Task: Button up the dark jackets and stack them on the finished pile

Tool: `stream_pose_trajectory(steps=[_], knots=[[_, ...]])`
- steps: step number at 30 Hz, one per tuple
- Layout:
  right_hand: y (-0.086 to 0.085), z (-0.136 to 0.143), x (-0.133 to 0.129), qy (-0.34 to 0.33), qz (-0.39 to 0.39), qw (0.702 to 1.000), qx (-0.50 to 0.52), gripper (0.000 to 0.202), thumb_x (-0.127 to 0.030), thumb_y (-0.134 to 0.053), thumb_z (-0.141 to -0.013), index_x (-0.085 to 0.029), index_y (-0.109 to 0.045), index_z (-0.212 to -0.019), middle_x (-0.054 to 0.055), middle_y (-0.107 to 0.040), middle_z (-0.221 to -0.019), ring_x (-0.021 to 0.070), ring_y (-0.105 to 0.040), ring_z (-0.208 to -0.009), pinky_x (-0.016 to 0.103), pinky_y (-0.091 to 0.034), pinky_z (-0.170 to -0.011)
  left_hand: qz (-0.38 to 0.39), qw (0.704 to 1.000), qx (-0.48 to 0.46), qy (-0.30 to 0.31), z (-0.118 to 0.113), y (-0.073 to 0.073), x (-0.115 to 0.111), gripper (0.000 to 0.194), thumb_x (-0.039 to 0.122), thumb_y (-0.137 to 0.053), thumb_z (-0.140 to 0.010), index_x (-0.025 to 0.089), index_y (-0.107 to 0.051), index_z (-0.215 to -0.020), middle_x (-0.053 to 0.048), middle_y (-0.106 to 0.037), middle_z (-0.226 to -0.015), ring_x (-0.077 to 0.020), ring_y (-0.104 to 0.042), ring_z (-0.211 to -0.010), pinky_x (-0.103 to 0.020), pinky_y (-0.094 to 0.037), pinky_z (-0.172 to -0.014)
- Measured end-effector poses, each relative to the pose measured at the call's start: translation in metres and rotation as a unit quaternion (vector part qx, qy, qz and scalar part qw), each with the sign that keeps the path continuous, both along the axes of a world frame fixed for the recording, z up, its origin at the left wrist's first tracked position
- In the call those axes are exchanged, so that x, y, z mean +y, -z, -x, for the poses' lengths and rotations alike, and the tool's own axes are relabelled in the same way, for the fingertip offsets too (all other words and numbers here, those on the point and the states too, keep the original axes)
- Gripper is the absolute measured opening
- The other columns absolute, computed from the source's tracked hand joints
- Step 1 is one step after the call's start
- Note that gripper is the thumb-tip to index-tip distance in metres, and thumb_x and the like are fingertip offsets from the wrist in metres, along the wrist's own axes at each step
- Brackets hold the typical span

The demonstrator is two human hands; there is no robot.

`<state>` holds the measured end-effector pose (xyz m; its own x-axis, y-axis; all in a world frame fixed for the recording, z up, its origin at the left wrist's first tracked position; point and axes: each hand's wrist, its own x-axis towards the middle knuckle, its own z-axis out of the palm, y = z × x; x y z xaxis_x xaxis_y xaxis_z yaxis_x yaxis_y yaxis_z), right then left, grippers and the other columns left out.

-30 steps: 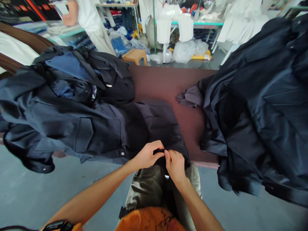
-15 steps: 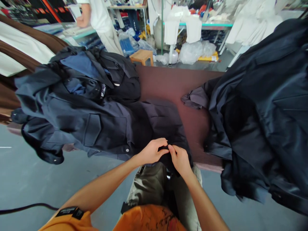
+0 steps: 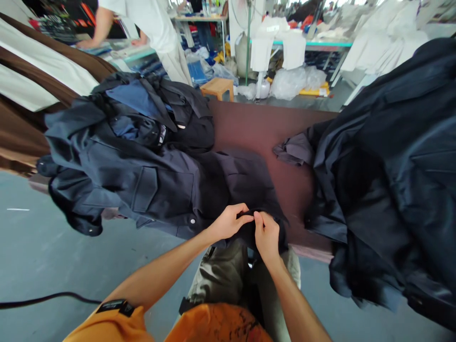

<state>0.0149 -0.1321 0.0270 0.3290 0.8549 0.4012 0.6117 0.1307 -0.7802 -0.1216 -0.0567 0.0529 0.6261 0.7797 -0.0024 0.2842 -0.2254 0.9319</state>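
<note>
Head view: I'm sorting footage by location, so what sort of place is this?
Probably a garment workshop: dark jackets lie heaped on the brown table, white cloth pieces hang over a teal-edged table behind, and clear plastic bags sit on the floor.

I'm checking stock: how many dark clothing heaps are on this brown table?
2. The left heap stretches rightward to your left hand and right hand; the right heap fills the view's right side and runs out of frame. Others may be hidden behind it.
</note>
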Motion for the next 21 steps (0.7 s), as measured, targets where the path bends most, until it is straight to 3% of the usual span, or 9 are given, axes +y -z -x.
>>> stream_pose_trajectory(steps=[9,11,13,15,17,19,21], knots=[[0.012,0.004,0.008,0.029,0.006,0.998,-0.062,0.047,-0.041,-0.033,-0.106,-0.02,-0.057,-0.072,0.006,-0.063,-0.07,0.0195,-0.056,-0.068,0.032,-0.042,-0.071,-0.069,0.996,0.011,-0.058,-0.002,0.007,-0.009,0.025,0.033,-0.059,-0.092,0.017,-0.051,-0.074,0.004,-0.051,-0.069,-0.0113,-0.046,-0.066,-0.025,-0.038,-0.064],[0.004,-0.004,0.002,0.02,-0.006,0.996,-0.087,0.041,-0.036,-0.037,-0.105,-0.02,-0.057,-0.073,0.006,-0.062,-0.071,0.0201,-0.056,-0.07,0.033,-0.043,-0.072,-0.077,0.996,0.021,-0.026,0.0,0.005,-0.008,0.022,0.033,-0.06,-0.092,0.017,-0.055,-0.077,0.002,-0.056,-0.073,-0.0127,-0.051,-0.07,-0.025,-0.042,-0.068],[-0.008,-0.015,-0.005,0.014,-0.049,0.992,-0.119,0.028,-0.033,-0.043,-0.102,-0.019,-0.061,-0.086,0.01,-0.065,-0.086,0.0234,-0.059,-0.086,0.038,-0.046,-0.08,-0.093,0.995,0.038,0.026,0.004,0.001,-0.006,0.017,0.032,-0.063,-0.091,0.017,-0.059,-0.084,0.0,-0.061,-0.082,-0.0146,-0.057,-0.077,-0.027,-0.045,-0.074],[-0.019,-0.027,-0.008,-0.044,-0.073,0.985,-0.153,0.022,-0.034,-0.05,-0.099,-0.018,-0.061,-0.11,0.014,-0.063,-0.109,0.0274,-0.057,-0.107,0.046,-0.045,-0.093,-0.122,0.988,0.061,0.071,0.008,-0.003,-0.003,0.012,0.029,-0.063,-0.091,0.017,-0.061,-0.092,-0.002,-0.064,-0.089,-0.0161,-0.059,-0.081,-0.028,-0.046,-0.078],[-0.025,-0.038,-0.006,-0.164,-0.038,0.967,-0.19,0.031,-0.036,-0.057,-0.096,-0.019,-0.057,-0.122,0.013,-0.062,-0.117,0.0274,-0.056,-0.113,0.05,-0.043,-0.1,-0.151,0.979,0.082,0.107,0.011,-0.006,-0.001,0.008,0.024,-0.062,-0.091,0.017,-0.062,-0.093,-0.003,-0.064,-0.09,-0.0165,-0.06,-0.082,-0.028,-0.046,-0.079],[-0.025,-0.045,-0.002,-0.264,0.031,0.94,-0.213,0.031,-0.037,-0.064,-0.093,-0.019,-0.058,-0.117,0.009,-0.066,-0.107,0.0246,-0.06,-0.102,0.046,-0.046,-0.095,-0.16,0.973,0.095,0.135,0.012,-0.008,0.0,0.006,0.022,-0.062,-0.091,0.017,-0.062,-0.09,-0.003,-0.064,-0.088,-0.0165,-0.059,-0.081,-0.028,-0.045,-0.078],[-0.02,-0.048,0.003,-0.304,0.08,0.923,-0.221,0.031,-0.038,-0.072,-0.088,-0.018,-0.061,-0.109,0.006,-0.067,-0.098,0.0225,-0.061,-0.092,0.039,-0.049,-0.085,-0.13,0.975,0.105,0.148,0.012,-0.008,0.0,0.006,0.022,-0.064,-0.089,0.016,-0.064,-0.088,-0.002,-0.065,-0.086,-0.0159,-0.059,-0.079,-0.027,-0.044,-0.075]])
